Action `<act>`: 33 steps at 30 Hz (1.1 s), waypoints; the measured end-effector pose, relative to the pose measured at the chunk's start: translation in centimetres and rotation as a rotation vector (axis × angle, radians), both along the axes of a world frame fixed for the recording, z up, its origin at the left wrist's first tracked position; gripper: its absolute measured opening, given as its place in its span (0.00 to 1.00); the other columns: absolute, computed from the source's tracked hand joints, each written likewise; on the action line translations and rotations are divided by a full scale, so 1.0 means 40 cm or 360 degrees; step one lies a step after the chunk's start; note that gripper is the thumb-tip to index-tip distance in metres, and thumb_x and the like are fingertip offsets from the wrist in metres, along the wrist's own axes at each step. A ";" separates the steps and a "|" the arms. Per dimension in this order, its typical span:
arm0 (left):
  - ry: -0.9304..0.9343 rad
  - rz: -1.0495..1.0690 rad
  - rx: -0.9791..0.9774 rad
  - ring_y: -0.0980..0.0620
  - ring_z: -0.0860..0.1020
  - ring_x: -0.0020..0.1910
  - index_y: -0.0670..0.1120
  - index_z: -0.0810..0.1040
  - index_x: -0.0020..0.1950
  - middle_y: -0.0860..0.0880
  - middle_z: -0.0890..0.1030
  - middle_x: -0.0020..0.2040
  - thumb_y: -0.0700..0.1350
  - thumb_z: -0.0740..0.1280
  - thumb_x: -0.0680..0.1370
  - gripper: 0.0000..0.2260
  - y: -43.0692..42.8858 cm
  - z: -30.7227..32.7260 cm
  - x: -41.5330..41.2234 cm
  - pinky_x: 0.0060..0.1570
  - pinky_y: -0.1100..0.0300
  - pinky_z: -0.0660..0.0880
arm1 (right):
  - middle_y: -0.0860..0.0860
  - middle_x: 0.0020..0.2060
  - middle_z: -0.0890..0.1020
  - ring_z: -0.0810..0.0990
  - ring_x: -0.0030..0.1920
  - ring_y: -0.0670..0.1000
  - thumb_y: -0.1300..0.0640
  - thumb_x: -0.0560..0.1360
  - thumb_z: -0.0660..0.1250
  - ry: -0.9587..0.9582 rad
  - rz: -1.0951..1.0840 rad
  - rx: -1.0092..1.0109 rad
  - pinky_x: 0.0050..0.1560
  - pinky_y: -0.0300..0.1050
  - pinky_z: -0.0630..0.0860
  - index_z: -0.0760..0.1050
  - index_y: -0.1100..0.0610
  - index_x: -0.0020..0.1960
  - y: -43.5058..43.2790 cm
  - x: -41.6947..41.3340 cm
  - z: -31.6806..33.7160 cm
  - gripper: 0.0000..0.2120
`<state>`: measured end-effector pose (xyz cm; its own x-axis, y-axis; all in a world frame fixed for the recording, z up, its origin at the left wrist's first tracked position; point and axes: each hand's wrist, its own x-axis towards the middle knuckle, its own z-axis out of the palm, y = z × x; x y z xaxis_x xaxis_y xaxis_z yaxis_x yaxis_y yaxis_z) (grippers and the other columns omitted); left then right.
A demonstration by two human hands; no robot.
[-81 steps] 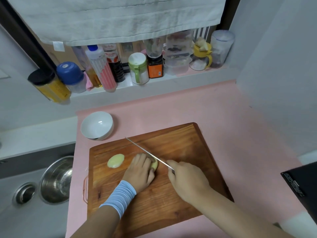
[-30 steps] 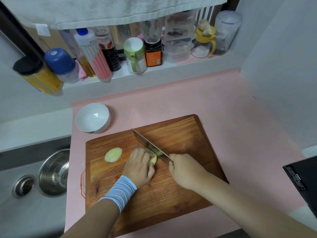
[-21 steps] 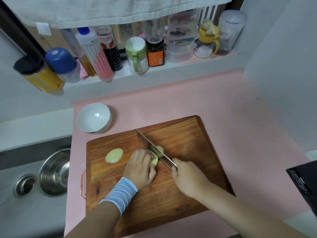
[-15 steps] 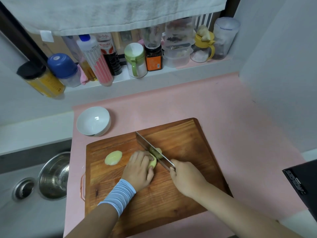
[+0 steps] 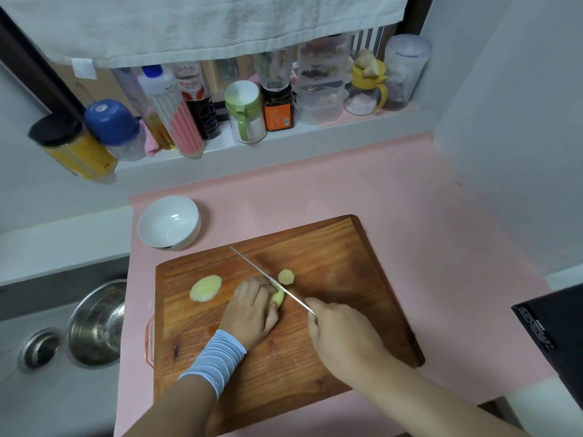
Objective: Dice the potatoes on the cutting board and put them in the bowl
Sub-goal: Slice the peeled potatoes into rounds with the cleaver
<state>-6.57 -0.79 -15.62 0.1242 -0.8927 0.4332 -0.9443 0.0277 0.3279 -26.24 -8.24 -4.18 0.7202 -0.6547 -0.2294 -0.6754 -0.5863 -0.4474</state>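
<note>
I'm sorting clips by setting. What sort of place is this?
Probably a small home kitchen: a knife cuts a potato on a wooden cutting board, seasoning jars line a ledge, and a sink at the left holds a steel bowl.

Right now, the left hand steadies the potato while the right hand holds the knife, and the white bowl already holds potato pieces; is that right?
Not quite: the head view shows the white bowl empty; the cut slice lies on the cutting board. The rest holds.
</note>
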 end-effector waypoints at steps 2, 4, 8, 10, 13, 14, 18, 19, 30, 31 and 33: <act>-0.0001 0.0007 0.0001 0.44 0.73 0.51 0.41 0.74 0.51 0.42 0.77 0.48 0.44 0.64 0.74 0.09 0.000 -0.006 0.001 0.53 0.54 0.70 | 0.48 0.44 0.83 0.82 0.45 0.51 0.51 0.85 0.53 0.0000 0.0001 0.0017 0.47 0.50 0.80 0.74 0.48 0.66 -0.001 0.000 0.005 0.15; 0.0002 0.0022 0.0019 0.44 0.74 0.51 0.39 0.77 0.50 0.42 0.78 0.48 0.43 0.64 0.74 0.10 0.001 -0.012 0.002 0.53 0.54 0.70 | 0.48 0.43 0.83 0.82 0.43 0.51 0.51 0.85 0.53 -0.0009 -0.0006 0.0037 0.45 0.49 0.79 0.75 0.49 0.63 -0.005 0.002 0.009 0.13; 0.0026 0.0017 0.0016 0.44 0.74 0.52 0.39 0.78 0.49 0.43 0.78 0.49 0.43 0.64 0.73 0.09 -0.001 -0.010 0.000 0.53 0.53 0.72 | 0.48 0.40 0.81 0.80 0.41 0.51 0.51 0.85 0.53 0.0017 -0.0011 0.0046 0.38 0.44 0.70 0.73 0.49 0.53 -0.012 0.011 0.013 0.10; 0.0036 0.0011 0.0008 0.44 0.74 0.52 0.39 0.77 0.49 0.43 0.78 0.49 0.43 0.64 0.73 0.09 -0.003 -0.008 0.001 0.53 0.52 0.72 | 0.47 0.38 0.79 0.78 0.39 0.52 0.51 0.84 0.53 0.0037 -0.0007 0.0085 0.38 0.44 0.67 0.69 0.49 0.48 -0.015 0.017 0.016 0.09; 0.0034 0.0008 0.0011 0.43 0.75 0.52 0.40 0.76 0.50 0.42 0.78 0.49 0.43 0.64 0.73 0.09 -0.006 -0.008 0.003 0.52 0.52 0.72 | 0.45 0.34 0.73 0.73 0.36 0.51 0.52 0.84 0.54 0.0059 0.0000 0.0110 0.37 0.44 0.67 0.66 0.49 0.45 -0.024 0.021 0.022 0.09; 0.0034 0.0010 0.0012 0.43 0.75 0.51 0.40 0.75 0.51 0.42 0.78 0.49 0.43 0.64 0.73 0.09 -0.006 -0.008 0.003 0.52 0.51 0.73 | 0.45 0.34 0.73 0.73 0.36 0.51 0.52 0.84 0.54 0.0073 0.0002 0.0113 0.37 0.45 0.67 0.66 0.49 0.45 -0.027 0.020 0.023 0.09; 0.0037 0.0022 -0.0002 0.44 0.74 0.51 0.40 0.75 0.50 0.42 0.78 0.49 0.43 0.63 0.73 0.09 -0.009 -0.006 0.001 0.52 0.52 0.72 | 0.45 0.34 0.73 0.73 0.35 0.50 0.52 0.84 0.54 0.0104 0.0021 0.0121 0.38 0.44 0.67 0.66 0.49 0.45 -0.031 0.024 0.025 0.09; 0.0041 0.0026 -0.0006 0.44 0.74 0.51 0.40 0.75 0.50 0.42 0.78 0.48 0.43 0.63 0.73 0.09 -0.009 -0.006 0.001 0.52 0.52 0.72 | 0.45 0.34 0.73 0.73 0.36 0.51 0.52 0.84 0.54 0.0104 0.0027 0.0124 0.38 0.45 0.67 0.66 0.49 0.45 -0.032 0.030 0.022 0.09; 0.0057 0.0042 -0.0017 0.44 0.74 0.51 0.40 0.75 0.50 0.42 0.78 0.49 0.44 0.64 0.72 0.10 -0.009 -0.006 0.002 0.53 0.53 0.71 | 0.46 0.33 0.74 0.73 0.32 0.47 0.53 0.84 0.56 0.0169 0.0050 0.0214 0.31 0.42 0.65 0.66 0.50 0.44 -0.052 0.051 0.007 0.10; 0.0057 0.0044 -0.0018 0.44 0.74 0.51 0.40 0.76 0.50 0.42 0.78 0.49 0.44 0.64 0.72 0.10 -0.008 -0.006 0.002 0.53 0.53 0.71 | 0.47 0.33 0.75 0.73 0.33 0.47 0.54 0.84 0.56 0.0168 0.0051 0.0230 0.32 0.42 0.66 0.67 0.50 0.44 -0.054 0.059 0.005 0.10; 0.0061 0.0045 -0.0020 0.44 0.74 0.52 0.39 0.76 0.50 0.42 0.79 0.49 0.44 0.64 0.72 0.10 -0.008 -0.006 0.003 0.53 0.52 0.71 | 0.47 0.35 0.76 0.75 0.34 0.47 0.54 0.84 0.56 0.0175 0.0048 0.0256 0.33 0.43 0.68 0.68 0.50 0.45 -0.062 0.067 0.004 0.09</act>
